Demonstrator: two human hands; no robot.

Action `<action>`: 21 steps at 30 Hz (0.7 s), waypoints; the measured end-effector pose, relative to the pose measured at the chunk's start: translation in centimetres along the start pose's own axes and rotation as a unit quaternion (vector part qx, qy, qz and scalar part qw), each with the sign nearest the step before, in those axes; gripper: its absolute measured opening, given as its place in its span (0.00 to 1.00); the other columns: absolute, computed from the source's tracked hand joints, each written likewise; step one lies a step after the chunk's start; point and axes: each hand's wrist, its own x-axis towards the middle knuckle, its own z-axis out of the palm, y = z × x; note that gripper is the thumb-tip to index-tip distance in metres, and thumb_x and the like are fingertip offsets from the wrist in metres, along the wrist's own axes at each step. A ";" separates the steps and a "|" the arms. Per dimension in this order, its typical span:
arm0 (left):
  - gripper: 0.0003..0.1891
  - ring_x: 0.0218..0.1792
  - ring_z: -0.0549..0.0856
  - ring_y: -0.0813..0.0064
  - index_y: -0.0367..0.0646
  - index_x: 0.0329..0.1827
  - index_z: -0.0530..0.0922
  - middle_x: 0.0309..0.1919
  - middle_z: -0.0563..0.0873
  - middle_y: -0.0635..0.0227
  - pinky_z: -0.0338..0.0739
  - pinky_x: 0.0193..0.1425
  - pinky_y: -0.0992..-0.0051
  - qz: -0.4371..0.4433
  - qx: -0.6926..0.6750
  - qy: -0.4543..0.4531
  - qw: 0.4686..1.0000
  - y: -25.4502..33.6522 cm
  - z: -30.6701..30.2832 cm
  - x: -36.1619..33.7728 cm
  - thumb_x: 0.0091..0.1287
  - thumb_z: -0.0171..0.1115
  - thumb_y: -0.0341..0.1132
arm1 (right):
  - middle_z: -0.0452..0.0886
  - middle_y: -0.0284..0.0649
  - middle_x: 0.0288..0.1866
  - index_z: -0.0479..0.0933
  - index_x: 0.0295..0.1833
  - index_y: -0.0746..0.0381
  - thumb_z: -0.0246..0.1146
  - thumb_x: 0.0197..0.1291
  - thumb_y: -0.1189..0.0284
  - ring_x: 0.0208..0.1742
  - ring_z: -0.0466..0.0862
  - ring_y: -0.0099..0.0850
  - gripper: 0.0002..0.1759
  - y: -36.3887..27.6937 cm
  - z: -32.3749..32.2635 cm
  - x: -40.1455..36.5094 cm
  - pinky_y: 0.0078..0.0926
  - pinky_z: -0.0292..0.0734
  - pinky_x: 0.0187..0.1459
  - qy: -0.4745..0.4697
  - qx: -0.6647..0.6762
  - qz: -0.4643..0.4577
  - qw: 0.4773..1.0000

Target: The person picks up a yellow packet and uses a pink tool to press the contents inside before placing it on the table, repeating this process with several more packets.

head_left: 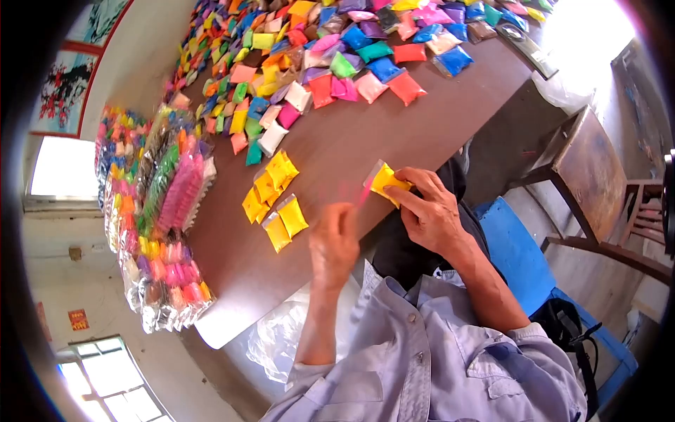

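My right hand (pixel 429 204) pinches a small yellow packet (pixel 387 181) with clear film at one end, at the table's near edge. A pink streak lies along the left end of this packet, too smeared to name. My left hand (pixel 334 243) is just left of it, blurred by motion, its fingers curled closed. What those fingers hold, if anything, does not show clearly. Left of my left hand lie several more yellow packets (pixel 293 214) in a loose group on the brown table (pixel 337 148).
Many small coloured packets (pixel 406 88) spread over the far part of the table. Clear bags of coloured packets (pixel 179 190) are stacked at the left edge. A blue seat (pixel 510 246) and a wooden stool (pixel 587 169) stand on the right. Crumpled clear plastic (pixel 278 341) lies below the table edge.
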 end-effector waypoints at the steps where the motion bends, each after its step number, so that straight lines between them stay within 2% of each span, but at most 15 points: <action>1: 0.06 0.33 0.90 0.61 0.38 0.49 0.83 0.35 0.89 0.57 0.84 0.38 0.65 0.061 0.009 -0.009 0.998 0.8 1.1 0.5 0.78 0.67 0.33 | 0.82 0.42 0.61 0.88 0.55 0.56 0.70 0.46 0.87 0.60 0.85 0.45 0.28 0.0 -0.1 -0.1 0.36 0.85 0.55 0.006 -0.004 0.005 1.000; 2: 0.07 0.32 0.90 0.62 0.38 0.51 0.83 0.36 0.90 0.56 0.85 0.38 0.65 0.120 0.017 -0.018 0.992 1.4 1.7 1.0 0.79 0.66 0.33 | 0.82 0.42 0.60 0.88 0.55 0.56 0.70 0.46 0.87 0.60 0.85 0.44 0.28 0.0 -0.1 -0.2 0.36 0.85 0.56 0.011 0.005 0.010 1.000; 3: 0.07 0.32 0.90 0.62 0.38 0.51 0.83 0.36 0.90 0.56 0.85 0.38 0.65 0.124 0.017 -0.024 0.992 1.8 2.0 1.4 0.79 0.66 0.33 | 0.82 0.42 0.60 0.88 0.55 0.56 0.70 0.46 0.87 0.59 0.85 0.44 0.28 0.0 0.0 -0.3 0.36 0.85 0.56 0.016 0.015 0.014 1.000; 5: 0.03 0.40 0.91 0.48 0.40 0.48 0.84 0.40 0.90 0.53 0.85 0.41 0.59 0.121 0.050 -0.058 0.990 2.2 2.1 2.2 0.77 0.66 0.30 | 0.82 0.42 0.60 0.88 0.56 0.56 0.71 0.45 0.87 0.59 0.85 0.44 0.29 0.3 0.3 -0.4 0.36 0.84 0.57 0.031 0.016 0.011 0.999; 11: 0.04 0.38 0.91 0.50 0.41 0.47 0.86 0.40 0.90 0.55 0.85 0.40 0.59 0.119 0.154 -0.035 0.980 0.1 2.4 4.8 0.76 0.67 0.30 | 0.83 0.41 0.58 0.88 0.54 0.56 0.69 0.44 0.87 0.56 0.87 0.44 0.28 0.5 1.0 -0.7 0.36 0.86 0.55 0.059 0.017 -0.001 0.998; 15: 0.03 0.37 0.90 0.51 0.42 0.48 0.85 0.40 0.90 0.58 0.85 0.39 0.59 0.118 0.133 -0.031 0.984 1.4 1.7 5.1 0.76 0.67 0.30 | 0.82 0.42 0.59 0.88 0.55 0.56 0.71 0.45 0.85 0.57 0.86 0.45 0.27 0.7 1.0 -0.8 0.36 0.86 0.56 0.066 0.026 0.002 0.997; 18: 0.03 0.39 0.90 0.52 0.43 0.48 0.85 0.40 0.89 0.59 0.85 0.40 0.60 0.144 0.124 -0.041 0.981 2.8 1.8 4.9 0.76 0.67 0.29 | 0.82 0.43 0.60 0.87 0.55 0.57 0.71 0.47 0.84 0.58 0.85 0.45 0.26 0.8 1.0 -0.8 0.37 0.85 0.56 0.067 0.025 -0.001 0.997; 20: 0.03 0.39 0.90 0.53 0.43 0.49 0.85 0.40 0.88 0.60 0.84 0.40 0.60 0.208 0.155 -0.076 0.963 3.4 2.3 5.1 0.76 0.66 0.30 | 0.81 0.43 0.60 0.87 0.56 0.57 0.71 0.47 0.83 0.59 0.85 0.45 0.26 0.6 1.2 -0.8 0.37 0.85 0.56 0.068 0.025 -0.003 0.997; 21: 0.03 0.39 0.90 0.53 0.43 0.49 0.85 0.40 0.88 0.60 0.84 0.40 0.60 0.208 0.155 -0.077 0.963 3.4 2.5 5.4 0.76 0.66 0.30 | 0.81 0.43 0.60 0.86 0.56 0.57 0.71 0.47 0.83 0.59 0.85 0.46 0.26 0.6 1.2 -0.8 0.37 0.85 0.57 0.067 0.024 -0.002 0.997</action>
